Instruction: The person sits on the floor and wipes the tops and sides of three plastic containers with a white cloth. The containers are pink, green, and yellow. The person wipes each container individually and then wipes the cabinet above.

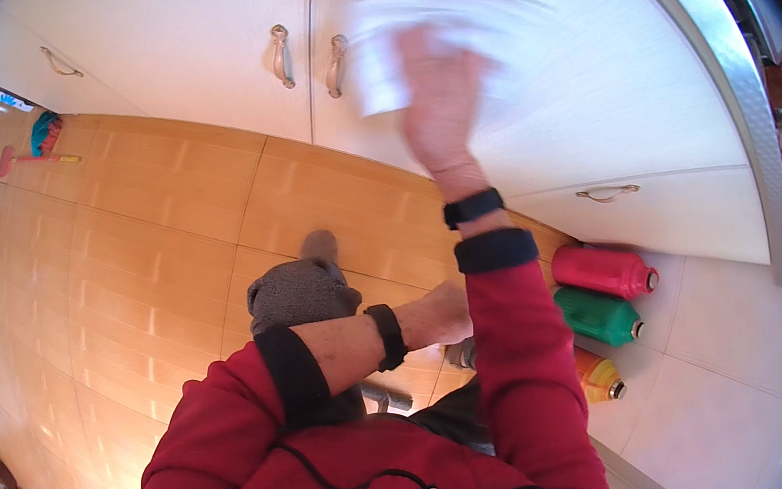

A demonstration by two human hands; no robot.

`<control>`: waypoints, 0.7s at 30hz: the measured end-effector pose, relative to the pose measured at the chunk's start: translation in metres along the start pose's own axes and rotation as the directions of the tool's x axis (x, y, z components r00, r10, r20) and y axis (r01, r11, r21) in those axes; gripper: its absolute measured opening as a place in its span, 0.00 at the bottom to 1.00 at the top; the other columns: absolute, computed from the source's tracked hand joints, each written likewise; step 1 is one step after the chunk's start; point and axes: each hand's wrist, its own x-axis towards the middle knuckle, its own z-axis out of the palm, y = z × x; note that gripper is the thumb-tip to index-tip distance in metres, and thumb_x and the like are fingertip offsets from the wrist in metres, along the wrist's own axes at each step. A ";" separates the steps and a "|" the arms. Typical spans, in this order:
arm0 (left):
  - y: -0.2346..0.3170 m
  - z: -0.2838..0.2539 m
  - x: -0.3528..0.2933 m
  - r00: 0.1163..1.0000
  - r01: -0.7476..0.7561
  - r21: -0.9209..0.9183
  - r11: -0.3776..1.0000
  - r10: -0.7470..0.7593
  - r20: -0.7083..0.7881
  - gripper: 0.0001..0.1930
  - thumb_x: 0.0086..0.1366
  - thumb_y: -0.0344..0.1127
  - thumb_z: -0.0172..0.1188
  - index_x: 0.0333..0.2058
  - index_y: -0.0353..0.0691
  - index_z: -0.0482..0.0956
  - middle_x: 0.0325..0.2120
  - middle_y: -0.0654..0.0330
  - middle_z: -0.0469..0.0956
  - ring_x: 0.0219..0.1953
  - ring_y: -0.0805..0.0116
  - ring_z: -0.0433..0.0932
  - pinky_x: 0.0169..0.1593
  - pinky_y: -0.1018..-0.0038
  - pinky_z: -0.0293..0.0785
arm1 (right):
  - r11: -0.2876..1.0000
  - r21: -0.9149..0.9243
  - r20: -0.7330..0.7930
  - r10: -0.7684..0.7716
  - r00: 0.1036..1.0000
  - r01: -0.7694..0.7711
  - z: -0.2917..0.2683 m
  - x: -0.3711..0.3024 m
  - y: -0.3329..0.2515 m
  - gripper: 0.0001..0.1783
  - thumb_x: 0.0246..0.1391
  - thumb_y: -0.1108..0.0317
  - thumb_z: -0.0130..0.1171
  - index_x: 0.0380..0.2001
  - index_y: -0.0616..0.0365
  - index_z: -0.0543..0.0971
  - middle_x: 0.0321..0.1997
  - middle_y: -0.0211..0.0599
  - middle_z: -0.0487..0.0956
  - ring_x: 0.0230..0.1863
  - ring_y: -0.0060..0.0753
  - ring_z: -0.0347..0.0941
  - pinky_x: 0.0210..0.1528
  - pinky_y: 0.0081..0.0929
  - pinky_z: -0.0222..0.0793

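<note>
My right hand (441, 90) is stretched forward against a white cabinet door (597, 83), with a white cloth (378, 60) under its palm and fingers. Both hand and cloth are smeared by motion. A metal door handle (337, 66) is just left of the cloth. My left hand (441, 313) is drawn in near my knees, curled into a fist, partly behind my right sleeve. I see nothing in it, though its fingertips are hidden.
Pink (604, 271), green (597, 317) and orange (598, 376) vacuum flasks lie to the right of my arm. A countertop edge (759, 148) juts out at upper right. A pink long-handled tool (7, 161) lies on the tan tiled floor (149, 239) at far left.
</note>
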 end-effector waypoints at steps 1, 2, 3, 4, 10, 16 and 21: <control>-0.002 0.002 0.001 0.984 -0.047 -0.099 0.994 0.029 -0.174 0.03 0.52 0.30 0.56 0.28 0.40 0.75 0.25 0.56 0.77 0.30 0.54 0.79 0.29 0.64 0.74 | 0.979 0.031 0.153 -0.206 0.967 0.204 0.018 0.003 -0.014 0.30 0.47 0.72 0.51 0.57 0.46 0.71 0.56 0.23 0.73 0.40 0.29 0.69 0.51 0.31 0.63; -0.004 0.002 0.003 0.970 -0.059 -0.060 0.996 0.043 -0.239 0.03 0.51 0.30 0.56 0.27 0.40 0.76 0.25 0.57 0.77 0.30 0.55 0.79 0.29 0.64 0.74 | 0.980 0.043 0.199 -0.198 0.960 0.194 0.025 -0.002 -0.024 0.30 0.49 0.71 0.50 0.58 0.43 0.69 0.56 0.17 0.72 0.41 0.25 0.69 0.50 0.26 0.63; -0.008 -0.001 0.004 0.976 -0.072 0.033 0.997 0.077 -0.204 0.03 0.51 0.30 0.56 0.27 0.40 0.77 0.25 0.58 0.78 0.29 0.56 0.80 0.29 0.64 0.74 | 0.977 0.053 0.209 -0.214 0.954 0.208 0.032 -0.003 -0.026 0.30 0.49 0.71 0.50 0.59 0.43 0.69 0.57 0.16 0.72 0.41 0.24 0.69 0.50 0.25 0.63; -0.009 -0.002 0.005 0.996 -0.032 0.087 0.996 0.039 -0.081 0.04 0.51 0.30 0.57 0.27 0.40 0.77 0.26 0.58 0.78 0.30 0.57 0.80 0.29 0.64 0.74 | 0.972 0.058 0.224 -0.235 0.946 0.227 0.037 -0.003 -0.024 0.30 0.50 0.70 0.49 0.59 0.42 0.68 0.58 0.16 0.71 0.41 0.24 0.69 0.50 0.24 0.63; -0.007 -0.024 0.004 0.892 0.023 0.436 0.900 -0.215 0.397 0.04 0.50 0.32 0.58 0.26 0.41 0.76 0.24 0.56 0.76 0.30 0.57 0.79 0.31 0.63 0.74 | 0.961 0.028 0.401 -0.263 0.877 0.275 -0.015 -0.033 0.044 0.29 0.52 0.68 0.48 0.60 0.41 0.68 0.56 0.19 0.74 0.45 0.24 0.71 0.50 0.26 0.62; -0.002 -0.023 0.000 0.923 -0.035 0.405 0.914 -0.126 0.364 0.04 0.50 0.32 0.57 0.27 0.41 0.75 0.23 0.56 0.75 0.28 0.56 0.79 0.29 0.63 0.73 | 0.898 -0.195 -0.427 0.285 0.858 -0.395 -0.095 -0.062 0.113 0.36 0.43 0.79 0.47 0.62 0.62 0.63 0.65 0.54 0.60 0.67 0.53 0.53 0.66 0.50 0.43; -0.001 -0.010 0.001 0.890 -0.080 0.408 0.909 -0.119 0.440 0.04 0.49 0.32 0.58 0.25 0.41 0.75 0.21 0.56 0.75 0.27 0.57 0.79 0.27 0.62 0.73 | 0.853 -0.074 -0.283 0.479 0.831 -0.517 -0.053 -0.078 0.068 0.39 0.44 0.84 0.49 0.64 0.62 0.58 0.69 0.55 0.50 0.70 0.53 0.44 0.70 0.44 0.36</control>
